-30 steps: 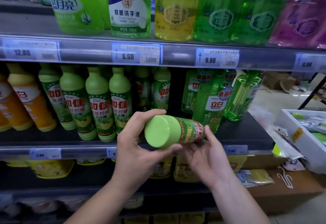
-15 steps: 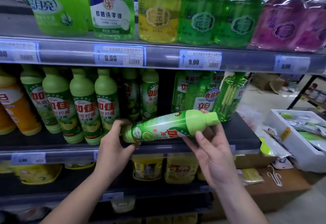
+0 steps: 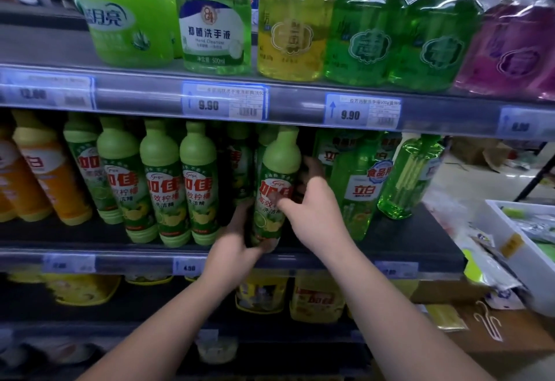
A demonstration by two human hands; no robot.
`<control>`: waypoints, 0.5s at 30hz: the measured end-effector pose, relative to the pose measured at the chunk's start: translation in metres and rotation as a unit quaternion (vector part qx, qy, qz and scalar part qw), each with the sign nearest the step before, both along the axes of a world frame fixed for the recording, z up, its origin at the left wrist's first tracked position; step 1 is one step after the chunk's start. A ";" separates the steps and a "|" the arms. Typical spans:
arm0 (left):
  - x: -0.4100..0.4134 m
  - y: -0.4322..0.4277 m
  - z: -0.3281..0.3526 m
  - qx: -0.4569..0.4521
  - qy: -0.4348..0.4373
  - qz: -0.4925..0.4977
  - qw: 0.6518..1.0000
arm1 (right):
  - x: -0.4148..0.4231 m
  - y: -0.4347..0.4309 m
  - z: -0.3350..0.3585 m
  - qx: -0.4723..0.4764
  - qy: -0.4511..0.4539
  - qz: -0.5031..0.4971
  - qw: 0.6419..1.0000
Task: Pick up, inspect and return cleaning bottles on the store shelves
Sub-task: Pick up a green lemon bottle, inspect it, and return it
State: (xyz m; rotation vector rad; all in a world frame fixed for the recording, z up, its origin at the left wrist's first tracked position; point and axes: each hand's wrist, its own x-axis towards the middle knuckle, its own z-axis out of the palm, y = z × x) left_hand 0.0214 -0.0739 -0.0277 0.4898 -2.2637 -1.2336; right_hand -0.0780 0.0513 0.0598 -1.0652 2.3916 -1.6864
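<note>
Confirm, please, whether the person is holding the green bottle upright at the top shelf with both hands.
Not quite. The green bottle is upright, with the left hand and the right hand both on it, but at the middle shelf, below the 9.90 price tags, not the top one. The head view shows it.

One head-worn view, close to the shelves (image 3: 300, 104)
Looks forward and slightly down, onto the middle shelf (image 3: 126, 257) at arm's reach.
</note>
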 end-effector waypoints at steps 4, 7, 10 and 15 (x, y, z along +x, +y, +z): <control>-0.011 -0.003 -0.006 0.029 0.003 0.004 1.000 | -0.014 -0.020 -0.011 -0.029 -0.024 0.007 0.999; -0.019 -0.007 -0.009 0.048 0.006 0.009 0.999 | -0.022 -0.026 -0.017 -0.041 -0.018 0.000 0.999; -0.029 -0.010 -0.010 0.030 -0.018 0.009 0.999 | -0.029 -0.027 -0.021 -0.025 -0.017 -0.005 1.000; -0.038 -0.013 -0.014 0.010 -0.040 0.026 0.999 | -0.037 -0.027 -0.024 -0.003 -0.026 -0.013 1.000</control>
